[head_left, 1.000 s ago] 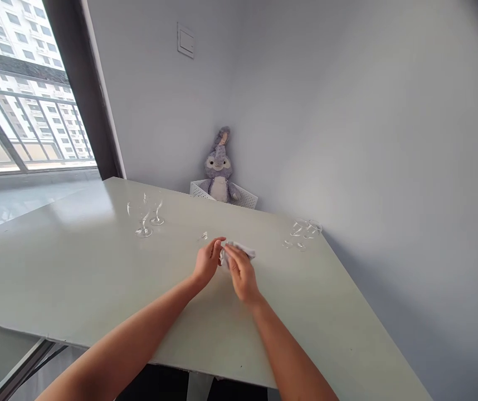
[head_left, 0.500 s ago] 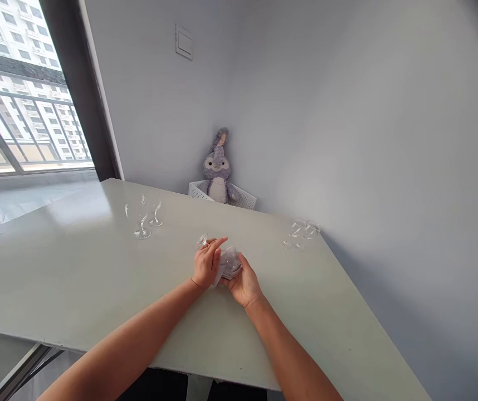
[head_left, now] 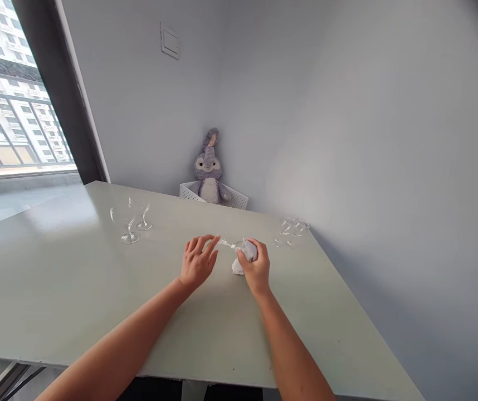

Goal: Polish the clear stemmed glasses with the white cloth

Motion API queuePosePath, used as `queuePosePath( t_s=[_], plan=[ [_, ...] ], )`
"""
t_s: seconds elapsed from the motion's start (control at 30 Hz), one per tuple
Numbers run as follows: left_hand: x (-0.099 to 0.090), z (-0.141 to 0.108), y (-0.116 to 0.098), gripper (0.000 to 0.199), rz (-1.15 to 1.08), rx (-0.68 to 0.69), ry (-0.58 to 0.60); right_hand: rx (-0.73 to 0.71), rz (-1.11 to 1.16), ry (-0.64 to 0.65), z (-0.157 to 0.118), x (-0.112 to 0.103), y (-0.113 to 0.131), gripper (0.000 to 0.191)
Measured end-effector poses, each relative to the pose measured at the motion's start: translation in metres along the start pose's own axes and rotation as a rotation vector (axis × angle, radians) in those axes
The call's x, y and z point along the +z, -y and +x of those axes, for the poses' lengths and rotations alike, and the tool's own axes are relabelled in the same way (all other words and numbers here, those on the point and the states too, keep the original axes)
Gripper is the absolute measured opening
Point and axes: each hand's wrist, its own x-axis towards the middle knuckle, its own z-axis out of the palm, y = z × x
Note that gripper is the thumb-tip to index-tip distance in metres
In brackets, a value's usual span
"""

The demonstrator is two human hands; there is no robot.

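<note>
A clear stemmed glass [head_left: 227, 244] lies sideways between my hands, its stem running from one to the other. My left hand [head_left: 197, 262] is at the foot end, thumb and forefinger apart, the other fingers bent. The foot is mostly hidden behind those fingers, which appear to hold it. My right hand [head_left: 258, 264] is closed round the bowl end, pressing a crumpled white tissue or cloth [head_left: 250, 252] against it. One end of this white piece [head_left: 237, 268] hangs below my right thumb. Most of the bowl is covered.
Two stemmed glasses [head_left: 130, 238] stand on the pale table [head_left: 97, 289] at left. Two more glasses [head_left: 301, 224] are near its right edge. A plush rabbit [head_left: 209, 172] sits in a white basket [head_left: 237, 199] beyond the far edge. Walls enclose the corner.
My right hand has turned over and moved right, now gripping the bowl with the white piece from above. My left hand has shifted slightly left, and the stem now shows. The view has swung slightly right.
</note>
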Motion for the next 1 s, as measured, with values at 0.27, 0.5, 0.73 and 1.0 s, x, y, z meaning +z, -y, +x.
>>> queuePosePath(
  t_s=[0.27, 0.5, 0.73, 1.0],
  plan=[
    [0.002, 0.006, 0.009, 0.022, -0.034, 0.202, 0.347, -0.078, 0.061, 0.226, -0.002, -0.002, 0.003, 0.038],
    [0.014, -0.007, -0.023, 0.029, -0.174, -0.271, 0.563, 0.239, 0.541, 0.242, -0.013, 0.022, 0.004, 0.036],
    [0.013, -0.008, -0.019, 0.016, -0.175, -0.386, 0.498, -0.077, 0.19, 0.337, -0.047, 0.048, 0.01, 0.048],
    [0.015, -0.01, -0.008, 0.016, -0.313, -0.172, 0.335, -0.285, -0.252, 0.371, -0.047, 0.047, 0.003, 0.042]
  ],
)
